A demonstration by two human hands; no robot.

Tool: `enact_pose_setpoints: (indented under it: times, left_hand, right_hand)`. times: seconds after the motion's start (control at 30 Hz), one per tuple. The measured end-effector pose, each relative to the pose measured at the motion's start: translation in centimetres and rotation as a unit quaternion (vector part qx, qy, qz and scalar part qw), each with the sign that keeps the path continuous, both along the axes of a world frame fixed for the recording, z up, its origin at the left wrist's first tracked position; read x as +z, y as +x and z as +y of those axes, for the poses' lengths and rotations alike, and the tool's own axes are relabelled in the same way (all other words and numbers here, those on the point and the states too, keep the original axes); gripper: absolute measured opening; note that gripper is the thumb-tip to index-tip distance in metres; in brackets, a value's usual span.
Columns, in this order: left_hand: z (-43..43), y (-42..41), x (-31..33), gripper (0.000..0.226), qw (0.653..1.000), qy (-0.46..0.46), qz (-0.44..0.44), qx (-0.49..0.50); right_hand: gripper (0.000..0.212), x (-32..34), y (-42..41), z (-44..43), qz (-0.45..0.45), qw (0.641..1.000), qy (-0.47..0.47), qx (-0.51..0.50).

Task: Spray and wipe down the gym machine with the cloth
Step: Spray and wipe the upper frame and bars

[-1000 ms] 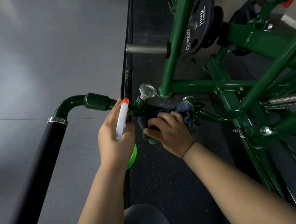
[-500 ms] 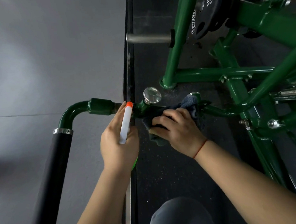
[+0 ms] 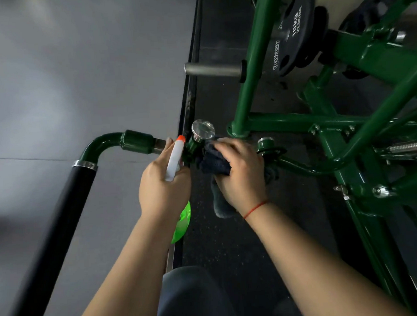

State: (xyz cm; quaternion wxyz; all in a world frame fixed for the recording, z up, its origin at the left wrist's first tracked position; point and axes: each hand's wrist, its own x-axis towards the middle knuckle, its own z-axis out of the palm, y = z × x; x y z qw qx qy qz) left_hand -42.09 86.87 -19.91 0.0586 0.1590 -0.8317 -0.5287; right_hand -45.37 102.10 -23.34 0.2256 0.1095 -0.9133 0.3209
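A green steel gym machine [image 3: 297,123] fills the right side, its handle arm bending left into a black foam grip [image 3: 61,226]. My left hand [image 3: 163,186] grips a spray bottle [image 3: 175,159] with a white head, an orange nozzle and a bright green body below my palm; the nozzle points at the chrome knob [image 3: 203,129]. My right hand [image 3: 242,173] holds a dark blue cloth [image 3: 213,161] wrapped around the green bar just right of the knob. The cloth's loose end hangs below my wrist.
A steel weight peg [image 3: 212,69] sticks out to the left of an upright post. Black 10 kg plates [image 3: 292,32] hang at the top right. A spring [image 3: 409,146] lies at the right edge. Grey floor meets black rubber matting [image 3: 230,229] along a metal strip.
My right hand has slid the cloth left along the bar, closer to the chrome knob. The left hand keeps the bottle at the same spot. The view has shifted slightly.
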Motion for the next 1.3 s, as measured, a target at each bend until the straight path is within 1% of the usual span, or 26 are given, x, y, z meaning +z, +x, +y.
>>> enact_pose_setpoints:
  times: [0.1, 0.2, 0.33, 0.4, 0.47, 0.53, 0.57, 0.6, 0.67, 0.7, 0.77, 0.8, 0.83, 0.9, 1.0, 1.03, 1.07, 1.1, 1.13, 1.17, 1.2, 1.23, 1.27, 1.3]
  left_hand:
    - [1.3, 0.5, 0.2, 0.067, 0.999, 0.036, 0.013, 0.022]
    - [3.4, 1.7, -0.5, 0.068, 0.995, 0.088, 0.037, 0.034]
    - [6.0, 2.7, -1.0, 0.071, 0.983, 0.171, 0.06, 0.036]
    - [6.5, 2.7, -1.2, 0.073, 0.98, 0.18, 0.073, 0.028]
    - [6.6, 2.4, -1.6, 0.075, 0.979, 0.181, 0.089, 0.039]
    - [6.6, 1.9, -1.4, 0.074, 0.977, 0.186, 0.092, 0.058]
    - [6.6, 1.7, -1.2, 0.072, 0.976, 0.185, 0.09, 0.064]
    - [6.8, 1.4, -1.0, 0.069, 0.975, 0.187, 0.092, 0.071]
    - [7.1, 1.2, -0.8, 0.067, 0.974, 0.186, 0.103, 0.078]
    - [7.4, 1.2, -0.8, 0.071, 0.974, 0.183, 0.108, 0.079]
    - [7.9, 1.2, -0.8, 0.079, 0.974, 0.174, 0.117, 0.082]
    - [8.1, 1.3, -0.9, 0.08, 0.974, 0.174, 0.121, 0.081]
    - [8.3, 1.3, -0.9, 0.081, 0.973, 0.175, 0.124, 0.08]
    - [8.4, 1.3, -0.9, 0.083, 0.973, 0.181, 0.121, 0.072]
    - [8.2, 1.2, -1.6, 0.086, 0.978, 0.16, 0.113, 0.07]
    - [8.0, 1.1, -1.8, 0.086, 0.979, 0.156, 0.114, 0.07]
    - [7.9, 1.0, -2.0, 0.085, 0.979, 0.156, 0.114, 0.069]
    - [7.8, 1.0, -2.0, 0.085, 0.979, 0.158, 0.111, 0.068]
    - [7.8, 1.0, -2.0, 0.086, 0.979, 0.162, 0.107, 0.066]
    - [7.7, 1.0, -1.9, 0.087, 0.979, 0.164, 0.104, 0.063]
    - [7.7, 1.1, -1.7, 0.087, 0.979, 0.166, 0.102, 0.06]
    - [7.7, 1.2, -1.6, 0.087, 0.979, 0.167, 0.101, 0.057]
    - [7.6, 1.3, -1.3, 0.086, 0.979, 0.172, 0.1, 0.051]
    - [7.6, 1.4, -1.2, 0.084, 0.978, 0.177, 0.1, 0.046]
  right_hand:
    - [0.051, -0.8, -0.3, 0.1, -0.01, 1.0, 0.025, -0.008]
    - [0.051, -1.1, 0.2, 1.8, -0.027, 0.999, 0.012, -0.04]
    - [0.05, -2.5, 1.4, 6.4, -0.057, 0.994, -0.003, -0.098]
    - [0.045, -3.0, 1.8, 8.8, -0.069, 0.989, -0.001, -0.128]
    - [0.036, -3.3, 1.7, 10.7, -0.101, 0.983, -0.033, -0.151]
    - [0.03, -3.5, 1.5, 12.0, -0.166, 0.965, -0.104, -0.174]
    - [0.031, -3.6, 1.6, 12.3, -0.186, 0.957, -0.131, -0.181]
    - [0.033, -3.5, 1.8, 12.2, -0.185, 0.955, -0.142, -0.184]
    - [0.041, -3.5, 2.3, 11.2, -0.124, 0.972, -0.116, -0.16]
    - [0.044, -3.7, 2.5, 10.5, -0.088, 0.984, -0.088, -0.131]
    - [0.044, -4.0, 2.6, 9.4, -0.066, 0.992, -0.061, -0.092]
    - [0.042, -4.1, 2.4, 9.2, -0.075, 0.989, -0.08, -0.097]
    - [0.039, -4.2, 2.2, 9.3, -0.092, 0.982, -0.119, -0.114]
    - [0.035, -4.4, 2.1, 9.5, -0.131, 0.961, -0.191, -0.149]
    - [0.035, -4.3, 2.0, 9.6, -0.168, 0.932, -0.27, -0.173]
    - [0.036, -4.3, 1.9, 9.6, -0.174, 0.917, -0.312, -0.179]
    - [0.038, -4.1, 1.9, 9.6, -0.184, 0.893, -0.364, -0.19]
    - [0.04, -4.2, 1.9, 9.7, -0.199, 0.857, -0.424, -0.214]
    - [0.041, -4.1, 1.8, 9.8, -0.225, 0.806, -0.489, -0.247]
    - [0.039, -4.2, 1.7, 9.9, -0.264, 0.738, -0.558, -0.271]
    - [0.034, -4.4, 1.8, 9.9, -0.308, 0.666, -0.623, -0.27]
    - [0.026, -4.6, 2.0, 9.8, -0.343, 0.601, -0.678, -0.249]
    - [0.021, -4.6, 2.2, 9.6, -0.363, 0.549, -0.72, -0.22]
    - [0.022, -4.7, 2.2, 9.2, -0.358, 0.51, -0.758, -0.193]
